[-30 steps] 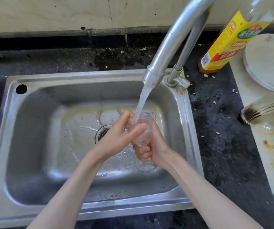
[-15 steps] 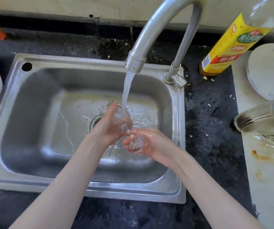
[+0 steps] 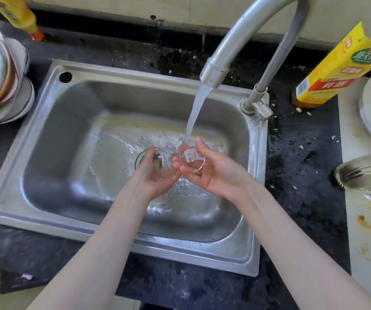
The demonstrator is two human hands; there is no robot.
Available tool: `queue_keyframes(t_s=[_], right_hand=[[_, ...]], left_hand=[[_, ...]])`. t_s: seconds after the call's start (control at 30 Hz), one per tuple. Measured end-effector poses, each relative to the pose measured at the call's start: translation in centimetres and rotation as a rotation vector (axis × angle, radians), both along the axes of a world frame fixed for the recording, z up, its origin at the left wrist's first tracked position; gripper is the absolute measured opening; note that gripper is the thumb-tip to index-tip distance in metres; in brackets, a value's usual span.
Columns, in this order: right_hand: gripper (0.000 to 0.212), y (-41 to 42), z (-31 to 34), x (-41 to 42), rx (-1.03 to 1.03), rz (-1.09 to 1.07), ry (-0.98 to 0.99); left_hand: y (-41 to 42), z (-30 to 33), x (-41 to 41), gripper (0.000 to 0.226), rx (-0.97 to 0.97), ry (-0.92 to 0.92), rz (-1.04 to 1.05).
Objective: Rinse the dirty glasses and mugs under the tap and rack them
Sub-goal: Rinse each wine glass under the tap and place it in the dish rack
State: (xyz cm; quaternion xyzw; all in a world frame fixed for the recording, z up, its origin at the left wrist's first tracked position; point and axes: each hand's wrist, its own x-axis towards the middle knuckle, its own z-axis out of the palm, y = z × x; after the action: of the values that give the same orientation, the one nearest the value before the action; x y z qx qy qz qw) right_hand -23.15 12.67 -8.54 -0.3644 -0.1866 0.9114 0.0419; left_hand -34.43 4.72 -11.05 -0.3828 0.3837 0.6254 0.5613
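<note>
Under the running tap (image 3: 215,72), over the sink (image 3: 52,139), we cradled the small glass (image 3: 191,158) in our right hand (image 3: 211,168), fingers curled round it; our left hand (image 3: 157,173) lay open beside. Wet glass might slip and crack against steel.

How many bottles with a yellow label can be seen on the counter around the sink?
2. One yellow-labelled bottle stands right of the tap, behind the sink. A second yellow bottle is at the far left corner, cut off by the frame. Others may lie outside the view.
</note>
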Motion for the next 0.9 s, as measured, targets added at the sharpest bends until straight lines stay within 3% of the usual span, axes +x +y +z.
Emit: queue_keyframes(t_s=[0.13, 0.3, 0.4, 0.47, 0.57, 0.63, 0.73, 0.8, 0.9], right_hand=[[0.045, -0.6, 0.1, -0.6, -0.155, -0.084, 0.090], [0.035, -0.6, 0.2, -1.3, -0.305, -0.154, 0.081], [0.029, 0.1, -0.2, -0.7, -0.355, -0.173, -0.038], [0.025, 0.2, -0.7, -0.4, -0.277, -0.089, -0.134], [0.036, 0.3, -1.4, -0.2, -0.056, 0.043, -0.253], [0.038, 0.9, -1.4, -0.2, 0.107, 0.176, -0.244], [0.024, 1.9, -0.5, -0.5, 0.444, 0.470, -0.226], [0.022, 1.5, -0.4, -1.2, 0.876, 0.672, -0.344], [0.033, 0.0, -2.1, -2.1, 1.721, 0.869, -0.633]], left_hand=[[-0.7, -0.9, -0.1, 0.044, -0.008, -0.065, 0.029], [-0.9, -1.6, 0.2, 0.047, 0.017, -0.125, 0.098], [-0.5, -1.7, -0.5, 0.047, -0.008, -0.043, 0.138], [-0.2, -1.8, -1.1, 0.053, -0.035, 0.093, 0.083], [0.4, -1.7, -1.9, 0.075, -0.085, 0.329, -0.036], [0.9, -1.3, -2.4, 0.074, -0.140, 0.490, -0.083], [1.6, -0.6, -2.6, 0.063, -0.233, 0.692, -0.175], [2.3, -0.4, -2.1, 0.063, -0.280, 0.787, -0.237], [3.5, 0.0, -1.2, 0.062, -0.277, 0.814, -0.205]])
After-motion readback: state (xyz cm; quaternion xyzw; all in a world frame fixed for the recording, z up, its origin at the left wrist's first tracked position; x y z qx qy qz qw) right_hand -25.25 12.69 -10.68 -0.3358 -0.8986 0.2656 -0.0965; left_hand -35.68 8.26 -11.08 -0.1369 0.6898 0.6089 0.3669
